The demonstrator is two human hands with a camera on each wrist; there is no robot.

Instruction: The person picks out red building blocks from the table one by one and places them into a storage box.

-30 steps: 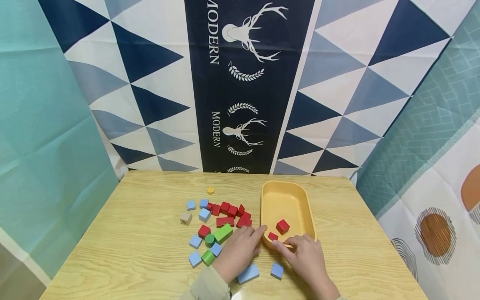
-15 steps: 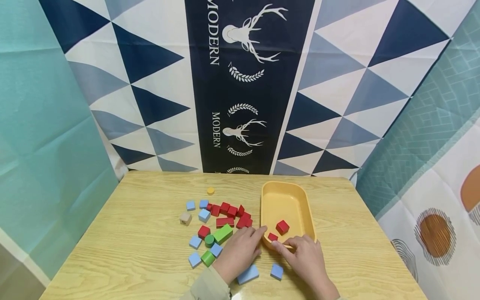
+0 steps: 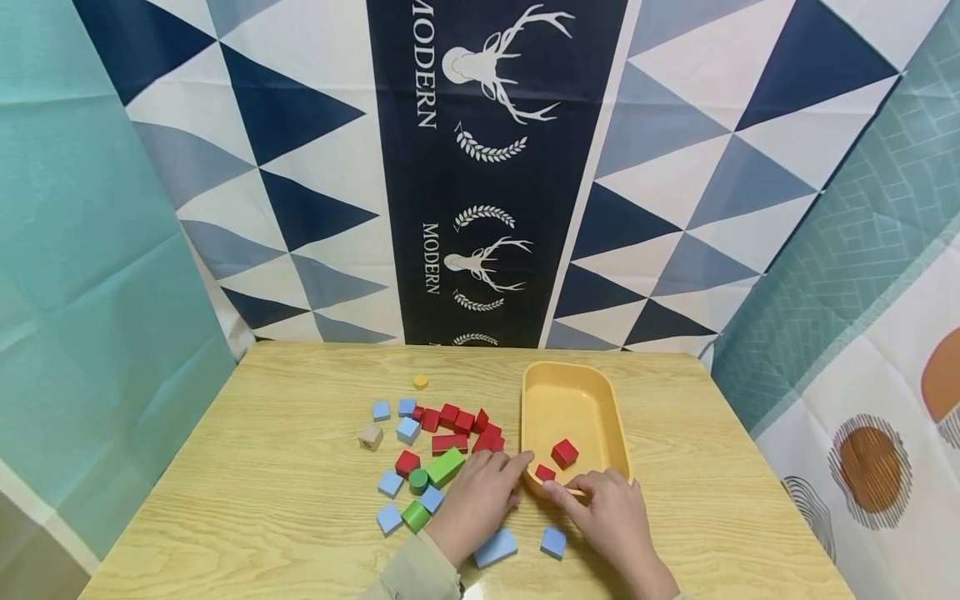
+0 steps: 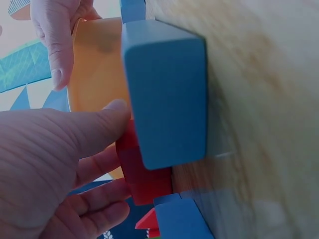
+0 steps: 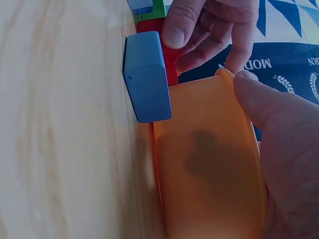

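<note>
On the near side of the yellow tray [image 3: 566, 408], a rectangular blue block [image 3: 496, 549] and a smaller blue block [image 3: 553, 542] are laid on the wooden table [image 3: 712, 500]. The tray's rim is met near its near left corner by the left hand [image 3: 480, 498]; its thumb and fingers are parted close to a red block [image 4: 147, 174], and whether that block is pinched cannot be told. The near rim is touched by the right hand [image 3: 611, 512], its thumb set apart; whether the rim is clamped cannot be told. Two red cubes [image 3: 565, 453] are contained in the tray's near half. Left of the tray, green blocks [image 3: 447, 467], blue blocks [image 3: 390, 483], red blocks [image 3: 450, 444] and a plain wood cube [image 3: 371, 437] are scattered. Left of the tray's far end, a yellow disc [image 3: 421, 381] is placed. Behind the tray, a triangle-patterned cloth [image 3: 307, 192] is hung.
</note>
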